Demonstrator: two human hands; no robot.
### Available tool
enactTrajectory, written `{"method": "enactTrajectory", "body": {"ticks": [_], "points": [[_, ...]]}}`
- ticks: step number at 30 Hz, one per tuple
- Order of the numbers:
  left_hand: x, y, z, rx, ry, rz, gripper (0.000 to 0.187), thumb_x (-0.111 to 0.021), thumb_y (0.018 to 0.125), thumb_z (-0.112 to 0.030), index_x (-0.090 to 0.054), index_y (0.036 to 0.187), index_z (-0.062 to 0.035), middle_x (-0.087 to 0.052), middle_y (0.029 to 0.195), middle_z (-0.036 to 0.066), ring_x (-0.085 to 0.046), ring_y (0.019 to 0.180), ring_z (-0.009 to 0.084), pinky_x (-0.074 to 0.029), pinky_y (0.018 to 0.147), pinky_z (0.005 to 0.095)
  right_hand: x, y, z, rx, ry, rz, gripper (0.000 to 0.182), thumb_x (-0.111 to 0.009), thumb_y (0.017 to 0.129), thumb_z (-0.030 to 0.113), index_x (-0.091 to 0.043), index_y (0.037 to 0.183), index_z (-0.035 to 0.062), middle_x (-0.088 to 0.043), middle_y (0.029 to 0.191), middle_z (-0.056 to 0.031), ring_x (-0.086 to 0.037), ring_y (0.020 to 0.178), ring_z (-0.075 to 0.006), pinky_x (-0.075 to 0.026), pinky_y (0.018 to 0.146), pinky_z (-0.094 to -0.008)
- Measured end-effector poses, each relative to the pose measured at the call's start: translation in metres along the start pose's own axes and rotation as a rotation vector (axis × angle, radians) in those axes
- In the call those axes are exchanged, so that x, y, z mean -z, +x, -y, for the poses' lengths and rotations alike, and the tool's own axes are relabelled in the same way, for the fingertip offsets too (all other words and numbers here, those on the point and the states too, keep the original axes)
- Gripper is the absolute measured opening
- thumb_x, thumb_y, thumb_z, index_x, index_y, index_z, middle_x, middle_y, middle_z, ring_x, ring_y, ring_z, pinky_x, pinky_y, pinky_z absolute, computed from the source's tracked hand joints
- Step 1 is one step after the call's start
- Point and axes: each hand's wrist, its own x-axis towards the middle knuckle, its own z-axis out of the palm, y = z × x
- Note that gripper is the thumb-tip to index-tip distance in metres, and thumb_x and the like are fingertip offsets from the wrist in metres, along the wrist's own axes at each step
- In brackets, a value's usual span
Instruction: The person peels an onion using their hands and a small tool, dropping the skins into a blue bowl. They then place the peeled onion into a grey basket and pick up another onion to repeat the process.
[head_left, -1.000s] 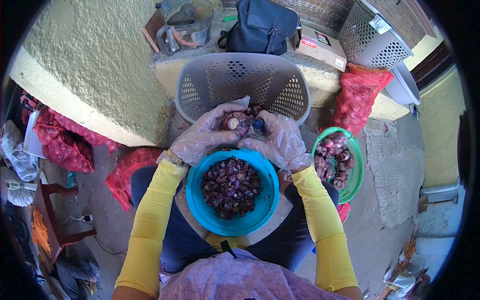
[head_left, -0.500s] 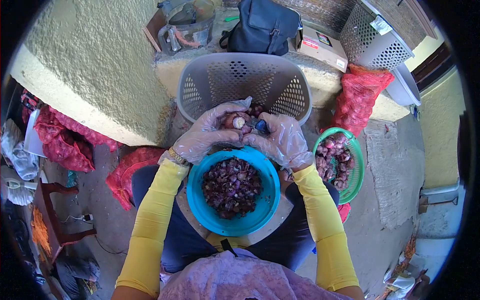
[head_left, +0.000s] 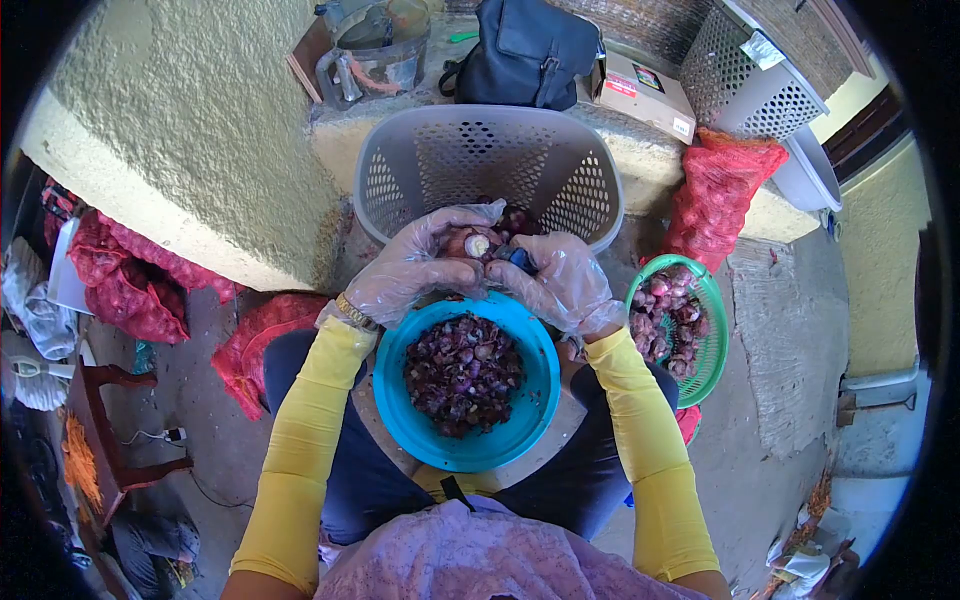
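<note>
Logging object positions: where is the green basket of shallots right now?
In the head view, the green basket sits on the floor at the person's right, beside the right hand and below the red mesh sack.

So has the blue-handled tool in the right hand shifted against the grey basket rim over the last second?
Barely: the blue-handled tool sits slightly lower and nearer the teal bowl, just below the grey basket rim.

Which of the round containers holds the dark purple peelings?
The blue bowl on the person's lap, below both hands. The green basket beside it holds whole shallots, and the grey basket stands beyond the hands.
</note>
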Motion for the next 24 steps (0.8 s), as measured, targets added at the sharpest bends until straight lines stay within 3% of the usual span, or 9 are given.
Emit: {"method": "enactTrajectory", "body": {"ticks": [2, 5, 7, 14, 19, 23, 24], "points": [[0.001, 0.001, 0.003, 0.007, -0.004, -0.011, 0.062, -0.079, 0.086, -0.006, -0.055, 0.143, -0.0041, -0.054, 0.153, 0.012, -0.064, 0.124, 0.0247, -0.064, 0.093, 0.0420, 0.000, 0.000, 0.002, 0.003, -0.006, 0.006, 0.040, -0.075, 0.094, 0.043, -0.076, 0.089, 0.0039, -0.068, 0.075, -0.0241, -0.068, 0.075, -0.0457, -0.051, 0.070, -0.0527], [0.000, 0.000, 0.002, 0.017, -0.021, 0.001, 0.060, -0.080, 0.086, -0.009, -0.055, 0.141, -0.0037, -0.057, 0.147, 0.012, -0.065, 0.122, 0.0244, -0.063, 0.094, 0.0411, 0.001, -0.001, 0.000, 0.009, -0.033, 0.016, 0.040, -0.074, 0.095, 0.044, -0.075, 0.089, 0.0041, -0.068, 0.075, -0.0239, -0.068, 0.074, -0.0459, -0.052, 0.069, -0.0533], [0.000, 0.001, 0.003, 0.040, -0.035, -0.022, 0.060, -0.079, 0.087, -0.010, -0.055, 0.141, -0.0044, -0.059, 0.143, 0.011, -0.065, 0.121, 0.0239, -0.063, 0.095, 0.0414, 0.001, -0.002, -0.004, 0.078, -0.055, 0.012, 0.048, -0.073, 0.096, 0.049, -0.071, 0.084, 0.0031, -0.065, 0.068, -0.0186, -0.066, 0.063, -0.0394, -0.051, 0.062, -0.0470], [-0.001, 0.001, 0.003, 0.028, -0.081, -0.096, 0.055, -0.079, 0.090, -0.016, -0.057, 0.140, -0.0082, -0.061, 0.139, 0.008, -0.066, 0.120, 0.0214, -0.059, 0.100, 0.0409, -0.002, -0.002, 0.002, 0.203, -0.273, 0.053, 0.053, -0.074, 0.091, 0.057, -0.074, 0.084, 0.0045, -0.068, 0.071, -0.0197, -0.069, 0.069, -0.0429, -0.054, 0.064, -0.0491], [-0.005, -0.001, -0.004, 0.024, -0.013, -0.139, 0.059, -0.079, 0.092, -0.024, -0.056, 0.144, -0.0097, -0.060, 0.140, 0.007, -0.065, 0.122, 0.0206, -0.059, 0.099, 0.0398, -0.001, -0.002, 0.008, 0.361, -0.291, 0.044, 0.054, -0.084, 0.081, 0.059, -0.074, 0.081, 0.0057, -0.068, 0.069, -0.0171, -0.070, 0.067, -0.0398, -0.055, 0.065, -0.0488], [0.000, -0.003, -0.003, 0.025, -0.060, -0.103, 0.063, -0.078, 0.095, -0.030, -0.054, 0.148, -0.0072, -0.059, 0.142, 0.007, -0.064, 0.124, 0.0188, -0.060, 0.096, 0.0384, 0.007, -0.003, 0.010, 0.345, -0.271, 0.081, 0.055, -0.089, 0.074, 0.058, -0.074, 0.081, 0.0058, -0.069, 0.070, -0.0168, -0.070, 0.068, -0.0397, -0.055, 0.066, -0.0468], [-0.002, -0.004, -0.004, 0.023, -0.060, -0.104, 0.063, -0.078, 0.095, -0.030, -0.054, 0.148, -0.0072, -0.059, 0.142, 0.007, -0.064, 0.124, 0.0188, -0.060, 0.096, 0.0384, 0.009, -0.004, 0.012, 0.232, -0.311, 0.052, 0.056, -0.090, 0.072, 0.058, -0.075, 0.085, 0.0054, -0.070, 0.073, -0.0172, -0.070, 0.070, -0.0397, -0.055, 0.067, -0.0455]]}}
